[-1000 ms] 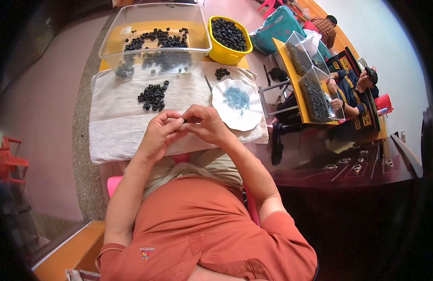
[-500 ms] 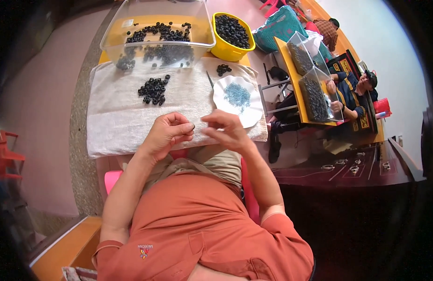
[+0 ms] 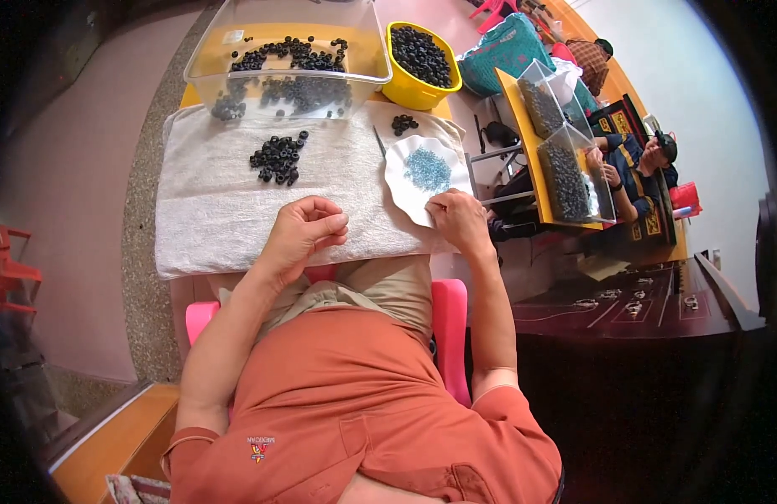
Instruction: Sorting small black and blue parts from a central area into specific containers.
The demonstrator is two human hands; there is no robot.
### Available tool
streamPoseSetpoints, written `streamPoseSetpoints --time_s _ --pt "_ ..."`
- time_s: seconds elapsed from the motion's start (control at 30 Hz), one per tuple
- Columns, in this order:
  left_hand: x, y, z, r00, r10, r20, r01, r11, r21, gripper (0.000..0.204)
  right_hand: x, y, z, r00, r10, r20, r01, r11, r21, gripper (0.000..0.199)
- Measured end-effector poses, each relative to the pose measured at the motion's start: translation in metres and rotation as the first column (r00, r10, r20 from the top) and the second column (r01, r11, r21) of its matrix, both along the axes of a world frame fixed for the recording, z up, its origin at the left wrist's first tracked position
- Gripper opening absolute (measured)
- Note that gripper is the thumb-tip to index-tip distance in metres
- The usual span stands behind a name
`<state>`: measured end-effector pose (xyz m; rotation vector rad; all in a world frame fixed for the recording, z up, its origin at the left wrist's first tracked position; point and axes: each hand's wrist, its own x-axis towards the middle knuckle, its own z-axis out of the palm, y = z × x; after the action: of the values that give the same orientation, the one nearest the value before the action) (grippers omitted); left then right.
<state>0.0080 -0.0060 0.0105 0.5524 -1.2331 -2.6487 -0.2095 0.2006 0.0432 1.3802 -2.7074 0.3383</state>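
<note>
My left hand (image 3: 306,233) hovers over the near edge of a white cloth (image 3: 212,227), thumb and fingers pinched together. Whatever is in that pinch, if anything, does not show. Farther right, my right hand (image 3: 460,220) is closed at the near rim of a white scalloped dish (image 3: 398,181), fingertips bunched and pointing down. What they hold, if anything, is hidden. Small pale-blue pieces (image 3: 428,170) lie spread in the dish. Beyond my left hand sits a loose pile of small black ring-shaped parts (image 3: 277,158) on the cloth.
At the back stand a clear plastic bin (image 3: 283,80) with black parts and a full yellow tub (image 3: 460,80). A smaller black cluster (image 3: 404,124) and a thin dark tool (image 3: 379,141) lie near the dish. To the right, a person (image 3: 630,168) works at clear boxes (image 3: 565,181).
My right hand has moved from beside my left hand to the right, onto the dish's near rim, and its fingers have closed. The dark ring at my left fingertips no longer shows.
</note>
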Motion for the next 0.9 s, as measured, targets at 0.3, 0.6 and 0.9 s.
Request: streamPoseSetpoints --time_s 0.3,0.6,0.9 --pt "0.000 -0.002 -0.002 1.000 0.019 0.000 -0.019 1.000 -0.006 0.009 -0.006 -0.005 0.001 0.995 0.070 0.066 -0.070 0.997 0.007 0.013" --pt "0.000 -0.002 -0.002 1.000 0.019 0.003 -0.019 1.000 0.003 0.010 -0.004 -0.004 -0.007 0.981 0.190 0.046 -0.184 0.977 -0.111 0.016" --pt "-0.002 -0.001 -0.009 0.997 0.080 -0.022 -0.078 0.995 0.057 0.019 0.031 -0.022 -0.001 0.884 0.329 0.331 -0.122 0.847 -0.517 0.010"
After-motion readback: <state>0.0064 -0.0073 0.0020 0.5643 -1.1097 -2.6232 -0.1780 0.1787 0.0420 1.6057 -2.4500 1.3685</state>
